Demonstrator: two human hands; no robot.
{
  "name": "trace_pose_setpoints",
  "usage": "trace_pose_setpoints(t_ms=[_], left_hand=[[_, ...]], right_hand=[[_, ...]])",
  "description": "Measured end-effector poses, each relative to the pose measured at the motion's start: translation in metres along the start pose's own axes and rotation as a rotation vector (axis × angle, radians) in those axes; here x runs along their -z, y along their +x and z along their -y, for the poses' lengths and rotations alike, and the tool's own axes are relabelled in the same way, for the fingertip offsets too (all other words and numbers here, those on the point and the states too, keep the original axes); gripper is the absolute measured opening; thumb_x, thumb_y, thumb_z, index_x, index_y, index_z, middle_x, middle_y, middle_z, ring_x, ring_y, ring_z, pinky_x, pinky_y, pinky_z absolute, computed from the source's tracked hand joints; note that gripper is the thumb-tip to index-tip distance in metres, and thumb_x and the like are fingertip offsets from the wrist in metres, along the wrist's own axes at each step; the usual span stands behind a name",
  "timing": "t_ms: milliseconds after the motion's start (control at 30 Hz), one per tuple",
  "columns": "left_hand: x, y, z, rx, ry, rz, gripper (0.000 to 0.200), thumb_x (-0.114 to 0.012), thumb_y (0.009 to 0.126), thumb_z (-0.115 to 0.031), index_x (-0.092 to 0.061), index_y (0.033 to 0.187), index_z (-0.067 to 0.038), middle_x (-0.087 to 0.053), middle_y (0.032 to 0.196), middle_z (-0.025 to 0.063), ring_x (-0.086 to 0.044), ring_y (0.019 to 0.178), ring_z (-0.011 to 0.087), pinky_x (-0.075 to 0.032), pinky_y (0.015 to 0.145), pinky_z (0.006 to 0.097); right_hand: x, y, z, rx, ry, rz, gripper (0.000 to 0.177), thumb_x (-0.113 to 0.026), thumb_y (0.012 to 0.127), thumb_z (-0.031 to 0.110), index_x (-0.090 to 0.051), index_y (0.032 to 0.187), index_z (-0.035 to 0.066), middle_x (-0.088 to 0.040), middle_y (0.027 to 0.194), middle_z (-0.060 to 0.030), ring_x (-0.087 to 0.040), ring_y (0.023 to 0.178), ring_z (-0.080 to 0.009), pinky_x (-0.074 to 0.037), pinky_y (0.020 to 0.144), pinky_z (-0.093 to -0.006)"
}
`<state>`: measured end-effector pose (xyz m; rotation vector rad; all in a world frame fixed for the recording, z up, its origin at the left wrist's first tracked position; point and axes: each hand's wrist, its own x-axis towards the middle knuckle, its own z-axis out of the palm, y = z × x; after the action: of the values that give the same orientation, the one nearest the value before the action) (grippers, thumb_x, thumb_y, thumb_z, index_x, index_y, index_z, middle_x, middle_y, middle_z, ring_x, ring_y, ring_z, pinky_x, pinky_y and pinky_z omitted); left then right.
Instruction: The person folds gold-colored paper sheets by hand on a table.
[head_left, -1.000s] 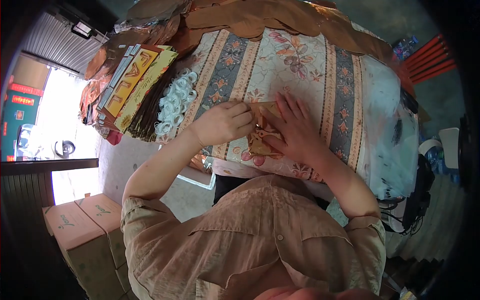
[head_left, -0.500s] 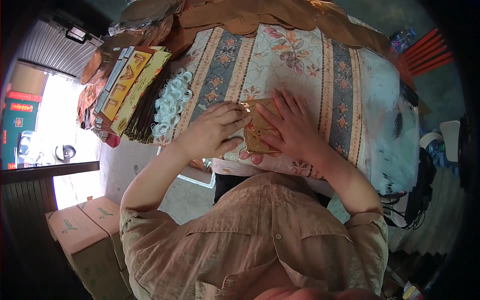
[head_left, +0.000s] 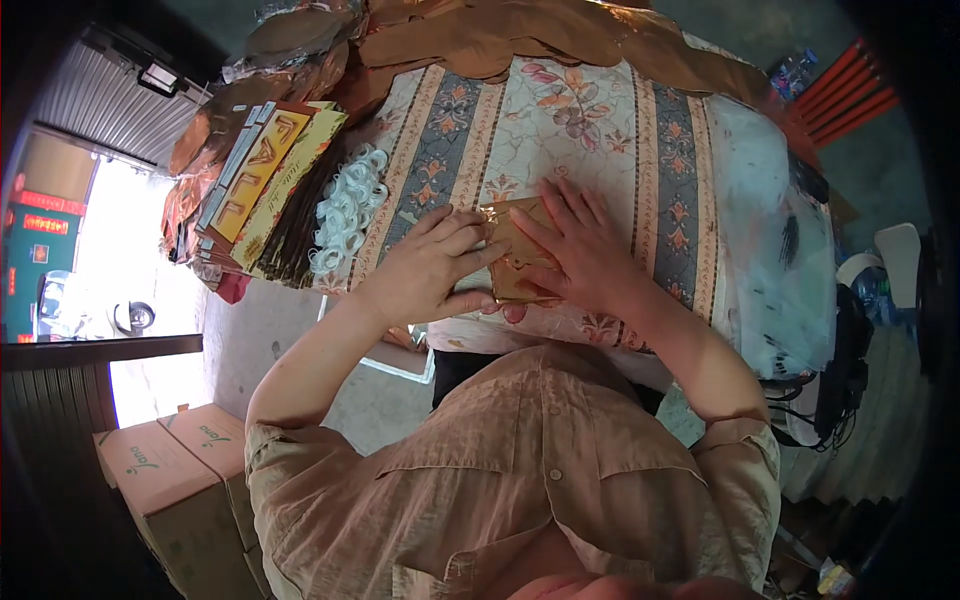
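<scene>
A flat brown packet in shiny clear plastic lies near the front edge of the cloth-covered table. My right hand rests flat across its right side, fingers stretched and spread. At the left edge of the packet is my left hand, its fingers slightly bent and touching the plastic, with the thumb held apart by the lower left corner. Neither hand lifts the packet. The fingers cover parts of its surface, and what is inside shows only as brown with some small marks.
Left on the table stand a pile of packs with "FALL" cards and a heap of white plastic rings. Brown pieces line the far edge. Clear plastic bags lie at right. Cartons sit on the floor at left.
My left thumb has moved toward the packet's lower left corner, and the left fingers have straightened a little. My right hand stays on the packet with only a slight shift.
</scene>
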<state>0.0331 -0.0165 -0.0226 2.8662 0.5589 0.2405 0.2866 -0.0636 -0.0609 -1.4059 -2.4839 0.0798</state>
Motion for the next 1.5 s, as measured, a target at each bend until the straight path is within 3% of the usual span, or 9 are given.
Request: trace_pose_setpoints(t_ms=[267,667,767,833,933,1033,1200,1367,1500], left_hand=[[0.0,-0.02,-0.052,0.062,0.165,-0.091,0.069,-0.064,0.075,-0.054,-0.059,0.125,-0.007,-0.052,0.121,0.0099,-0.042,0.126,0.0261,-0.025,0.114,0.0511],[-0.023,-0.023,-0.045,-0.124,0.097,-0.312,0.035,-0.061,0.07,-0.013,-0.066,0.103,-0.003,-0.063,0.104,0.0083,-0.062,0.1,0.0245,-0.052,0.089,0.038],[-0.023,-0.021,-0.038,-0.141,0.099,-0.31,0.034,-0.062,0.07,-0.014,-0.066,0.102,-0.003,-0.064,0.103,0.0076,-0.062,0.098,0.0243,-0.053,0.085,0.0373],[-0.022,-0.018,-0.032,-0.139,0.077,-0.32,0.034,-0.064,0.07,-0.016,-0.066,0.102,-0.003,-0.065,0.102,0.0072,-0.063,0.096,0.0241,-0.053,0.083,0.0369],[-0.018,-0.012,-0.028,0.027,-0.112,-0.404,0.028,-0.069,0.073,-0.012,-0.068,0.1,-0.002,-0.067,0.094,0.0077,-0.065,0.085,0.0228,-0.054,0.073,0.0319],[-0.033,-0.011,-0.021,0.614,-0.731,-0.503,0.007,-0.065,0.088,-0.005,-0.068,0.088,0.0,-0.066,0.079,0.0047,-0.056,0.06,0.0059,-0.041,0.049,0.0223],[-0.035,0.034,-0.011,0.675,-1.35,-0.745,0.017,-0.061,0.093,-0.01,-0.062,0.077,-0.002,-0.065,0.078,0.0041,-0.053,0.057,0.0044,-0.039,0.049,0.0195],[-0.042,0.056,-0.003,0.746,-1.741,-0.668,0.017,-0.058,0.094,-0.011,-0.062,0.081,-0.002,-0.066,0.077,0.0082,-0.061,0.059,0.0118,-0.053,0.054,0.0234],[-0.038,0.062,0.0,0.712,-1.91,-0.565,0.016,-0.057,0.094,-0.011,-0.062,0.082,-0.001,-0.067,0.08,0.0089,-0.067,0.069,0.0147,-0.059,0.063,0.0281]], right_hand=[[0.012,-0.022,0.02,0.07,0.031,0.064,0.07,-0.055,0.088,0.052,-0.035,0.147,0.02,-0.027,0.15,-0.0238,-0.024,0.139,-0.043,-0.014,0.113,-0.056],[0.009,-0.031,0.02,0.038,0.257,0.078,0.083,-0.043,0.093,0.058,-0.016,0.15,0.005,-0.024,0.151,-0.0246,-0.024,0.14,-0.0379,-0.012,0.116,-0.0495],[0.012,-0.028,-0.004,-0.112,0.77,0.218,0.082,-0.026,0.097,0.062,-0.009,0.152,0.005,-0.023,0.154,-0.0199,-0.018,0.145,-0.0277,-0.01,0.118,-0.0424],[0.016,-0.028,-0.018,-0.262,1.706,0.119,0.078,-0.017,0.098,0.062,-0.017,0.151,0.004,-0.036,0.148,-0.0162,-0.031,0.14,-0.0243,-0.02,0.116,-0.0402],[0.041,-0.025,-0.041,-0.549,1.683,-0.065,0.077,-0.016,0.098,0.063,-0.028,0.147,0.005,-0.048,0.14,-0.0139,-0.046,0.129,-0.0253,-0.034,0.109,-0.0401],[0.029,-0.026,-0.057,-0.562,1.936,0.011,0.074,-0.02,0.098,0.062,-0.036,0.143,0.006,-0.054,0.134,-0.0125,-0.056,0.118,-0.0256,-0.043,0.101,-0.0433],[0.023,-0.017,-0.046,-0.32,2.227,-0.052,0.056,-0.045,0.098,0.046,-0.044,0.136,0.005,-0.058,0.127,-0.0142,-0.059,0.114,-0.0274,-0.047,0.099,-0.045],[0.023,-0.003,-0.036,-0.808,1.921,-0.143,0.027,-0.068,0.087,0.016,-0.06,0.11,0.004,-0.066,0.103,-0.0108,-0.069,0.085,-0.0237,-0.058,0.075,-0.0371],[0.017,0.001,-0.035,-0.871,1.899,-0.229,0.025,-0.069,0.087,0.018,-0.062,0.105,0.003,-0.067,0.091,-0.0076,-0.068,0.072,-0.0211,-0.059,0.068,-0.0342]])
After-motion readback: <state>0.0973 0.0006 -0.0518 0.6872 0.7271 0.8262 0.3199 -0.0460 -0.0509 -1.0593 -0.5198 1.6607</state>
